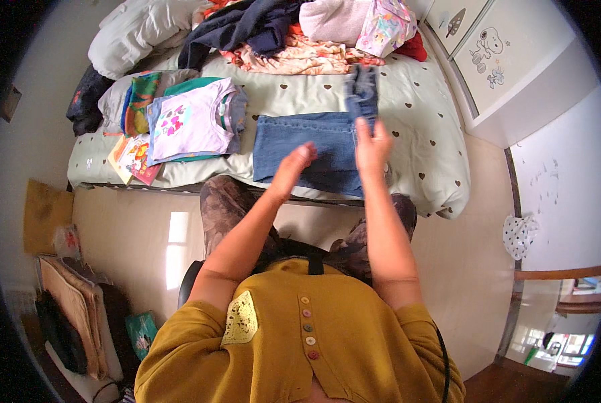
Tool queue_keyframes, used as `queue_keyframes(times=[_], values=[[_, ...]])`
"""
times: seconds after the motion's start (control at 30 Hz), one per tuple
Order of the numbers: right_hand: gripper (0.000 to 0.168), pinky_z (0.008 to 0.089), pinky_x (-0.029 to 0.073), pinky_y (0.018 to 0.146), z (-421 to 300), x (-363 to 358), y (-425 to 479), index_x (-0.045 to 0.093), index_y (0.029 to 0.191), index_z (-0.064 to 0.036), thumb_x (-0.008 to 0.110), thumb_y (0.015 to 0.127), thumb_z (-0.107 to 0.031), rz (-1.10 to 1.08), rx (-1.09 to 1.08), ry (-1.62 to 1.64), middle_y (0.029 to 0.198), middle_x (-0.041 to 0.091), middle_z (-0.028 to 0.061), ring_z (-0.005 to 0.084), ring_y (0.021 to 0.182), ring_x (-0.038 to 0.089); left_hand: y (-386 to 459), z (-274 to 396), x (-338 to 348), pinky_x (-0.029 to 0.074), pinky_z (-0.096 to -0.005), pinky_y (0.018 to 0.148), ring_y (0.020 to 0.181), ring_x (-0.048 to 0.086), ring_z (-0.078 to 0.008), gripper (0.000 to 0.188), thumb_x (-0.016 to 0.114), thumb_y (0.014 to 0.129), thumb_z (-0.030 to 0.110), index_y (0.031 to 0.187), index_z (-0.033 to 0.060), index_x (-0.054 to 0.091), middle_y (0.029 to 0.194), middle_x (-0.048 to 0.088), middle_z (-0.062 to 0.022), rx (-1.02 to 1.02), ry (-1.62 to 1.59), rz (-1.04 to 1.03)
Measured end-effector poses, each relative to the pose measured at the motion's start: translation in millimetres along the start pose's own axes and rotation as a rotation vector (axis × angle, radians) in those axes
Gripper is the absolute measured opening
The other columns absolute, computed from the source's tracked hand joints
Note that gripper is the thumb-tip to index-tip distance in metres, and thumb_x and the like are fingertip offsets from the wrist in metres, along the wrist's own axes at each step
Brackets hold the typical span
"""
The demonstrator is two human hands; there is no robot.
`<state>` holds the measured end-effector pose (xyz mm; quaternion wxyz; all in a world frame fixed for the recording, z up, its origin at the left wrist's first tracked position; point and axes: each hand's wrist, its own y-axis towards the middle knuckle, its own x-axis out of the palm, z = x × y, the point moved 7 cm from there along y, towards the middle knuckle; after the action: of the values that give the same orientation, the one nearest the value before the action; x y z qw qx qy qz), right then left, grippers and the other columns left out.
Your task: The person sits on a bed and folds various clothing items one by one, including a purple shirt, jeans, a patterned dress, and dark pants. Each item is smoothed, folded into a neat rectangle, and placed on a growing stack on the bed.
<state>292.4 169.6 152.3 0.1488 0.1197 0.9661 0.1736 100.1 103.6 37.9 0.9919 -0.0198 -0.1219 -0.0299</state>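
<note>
A pair of blue denim jeans lies folded lengthwise near the front edge of the bed. My right hand is at its right end, fingers closed around the denim; the darker upper part there stands up past my fingers and is blurred. Over the middle of the jeans is my left hand, seen edge-on with fingers extended and nothing in it. Whether it touches the cloth is hard to tell. To the left sits a stack of folded shirts, a lilac printed T-shirt on top.
Two booklets lie beside the shirts, below a colourful folded garment. A dark navy garment, a patterned orange cloth and a white quilt are heaped at the back. A cabinet borders the bed's right side.
</note>
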Motion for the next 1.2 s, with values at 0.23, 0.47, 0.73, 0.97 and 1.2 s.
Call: queue_keyframes(times=[0.23, 0.47, 0.73, 0.97, 1.2], values=[[0.074, 0.05, 0.022, 0.119, 0, 149, -128, 0.042, 0.148, -0.009, 0.069, 0.086, -0.041, -0.786, -0.475, -0.63, 0.157, 0.037, 0.0135, 0.0322, 0.146, 0.032, -6, 7, -89, 0.049, -0.046, 0.099, 0.123, 0.057, -0.0262, 0.068, 0.051, 0.096, 0.063, 0.134, 0.0074, 0.054, 0.13, 0.062, -0.0123, -0.156, -0.635, 0.111], [0.054, 0.0463, 0.035, 0.112, 4, 128, -106, 0.057, 0.132, -0.002, 0.066, 0.09, -0.035, -0.714, -0.463, -0.224, 0.139, 0.055, 0.0178, 0.0372, 0.131, 0.048, -9, -39, -126, 0.051, -0.0387, 0.079, 0.103, 0.062, -0.0199, 0.058, 0.069, 0.09, 0.017, 0.142, 0.0081, 0.045, 0.12, 0.064, -0.0066, -0.279, -0.298, 0.408], [0.058, 0.0574, 0.019, 0.118, 25, 66, -30, 0.048, 0.143, -0.01, 0.058, 0.095, -0.041, -0.449, -0.334, -0.732, 0.153, 0.042, 0.013, 0.0319, 0.145, 0.031, -11, -5, -144, 0.052, -0.0334, 0.083, 0.094, 0.065, -0.0156, 0.036, 0.059, 0.093, 0.005, 0.129, 0.0053, 0.06, 0.106, 0.069, -0.002, -0.145, -0.243, 0.437], [0.061, 0.0591, 0.006, 0.12, 66, 87, -61, 0.039, 0.151, -0.015, 0.048, 0.099, -0.046, -0.497, -0.368, -0.985, 0.16, 0.032, 0.0099, 0.027, 0.15, 0.024, -10, 96, -58, 0.039, -0.0499, 0.106, 0.127, 0.051, -0.0372, 0.044, 0.071, 0.081, 0.014, 0.124, 0.0068, 0.063, 0.135, 0.056, -0.0157, 0.559, 1.179, 0.541], [0.061, 0.0582, 0.009, 0.12, 59, 103, -49, 0.045, 0.149, -0.017, 0.049, 0.097, -0.05, -0.536, -0.437, -0.86, 0.157, 0.039, 0.0081, 0.0282, 0.148, 0.028, 42, 45, -54, 0.023, -0.0685, 0.111, 0.149, 0.026, -0.0312, 0.064, 0.059, 0.091, 0.05, 0.145, 0.0166, 0.05, 0.159, 0.034, -0.0124, 0.231, 1.6, 0.42]])
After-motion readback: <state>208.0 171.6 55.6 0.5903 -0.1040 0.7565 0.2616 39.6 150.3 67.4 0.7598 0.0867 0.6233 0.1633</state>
